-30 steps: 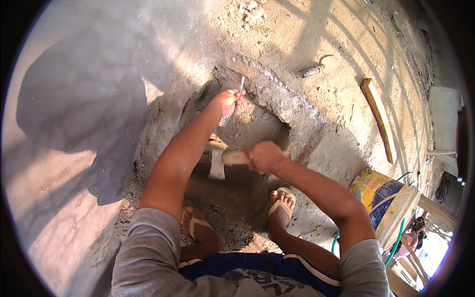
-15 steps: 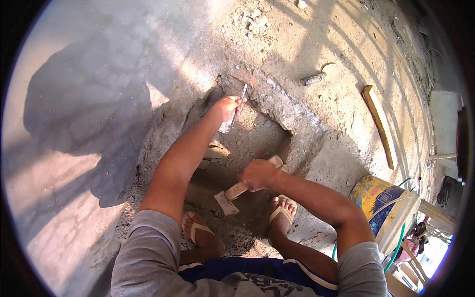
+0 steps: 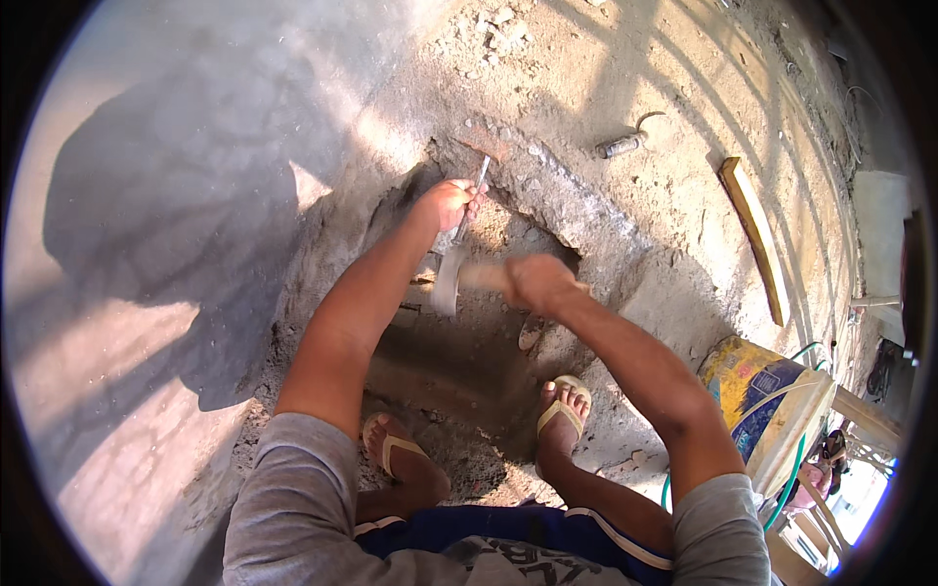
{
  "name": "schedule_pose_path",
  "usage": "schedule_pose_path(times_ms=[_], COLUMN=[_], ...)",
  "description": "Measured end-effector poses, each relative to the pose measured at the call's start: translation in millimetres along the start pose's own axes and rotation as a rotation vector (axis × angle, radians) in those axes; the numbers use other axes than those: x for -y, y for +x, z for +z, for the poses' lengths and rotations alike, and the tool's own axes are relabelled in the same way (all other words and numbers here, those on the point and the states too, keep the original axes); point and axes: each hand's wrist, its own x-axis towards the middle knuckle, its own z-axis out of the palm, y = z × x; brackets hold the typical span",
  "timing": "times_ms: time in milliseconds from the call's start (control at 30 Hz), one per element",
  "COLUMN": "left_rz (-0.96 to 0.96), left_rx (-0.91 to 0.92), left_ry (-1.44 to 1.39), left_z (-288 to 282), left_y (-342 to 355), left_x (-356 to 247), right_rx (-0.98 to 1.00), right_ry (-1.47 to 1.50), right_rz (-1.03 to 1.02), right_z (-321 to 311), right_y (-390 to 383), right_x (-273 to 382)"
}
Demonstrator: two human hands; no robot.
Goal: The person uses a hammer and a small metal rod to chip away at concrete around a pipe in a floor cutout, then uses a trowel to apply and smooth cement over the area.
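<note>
A thin metal rod like a chisel (image 3: 483, 172) is gripped in my left hand (image 3: 447, 205), which is closed round it, with its upper end at the rough, broken rim (image 3: 596, 223) of a dug pit. My right hand (image 3: 537, 283) is closed on the wooden handle of a tool with a broad flat metal head (image 3: 447, 281), like a hatchet or hammer, blurred by motion just below my left hand and over the pit. My sandalled feet stand at the pit's lower part, on either side.
A curved-ended tool (image 3: 622, 145) and a wooden plank (image 3: 752, 239) lie on the dusty ground at right. A yellow-and-blue bucket (image 3: 743, 391) with a green hose (image 3: 789, 474) is by my right arm. Smooth shaded concrete (image 3: 147, 225) spans the left. Rubble (image 3: 498, 34) lies at the top.
Half a second ago my right hand held the tool low, near my feet; it has swung up toward my left hand. My left hand still grips the rod in nearly the same place.
</note>
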Motion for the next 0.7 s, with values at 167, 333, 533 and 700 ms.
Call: schedule_pose_path(times_ms=[167, 333, 533, 700], left_rz=[0.008, 0.002, -0.001, 0.001], left_rx=[0.01, 0.038, 0.033, 0.035], left_ry=[-0.05, 0.004, -0.107, -0.015], left_z=[-2, -3, -8, -6], left_y=[-1, 1, 2, 6], left_x=[1, 0, 2, -3], right_rx=[-0.058, 0.203, -0.137, 0.101], right_ry=[-0.195, -0.397, -0.18, -0.229], right_rz=[-0.253, -0.5, -0.171, -0.465], right_z=[55, 29, 46, 53], right_y=[-31, -19, -26, -21], right_x=[31, 25, 34, 34])
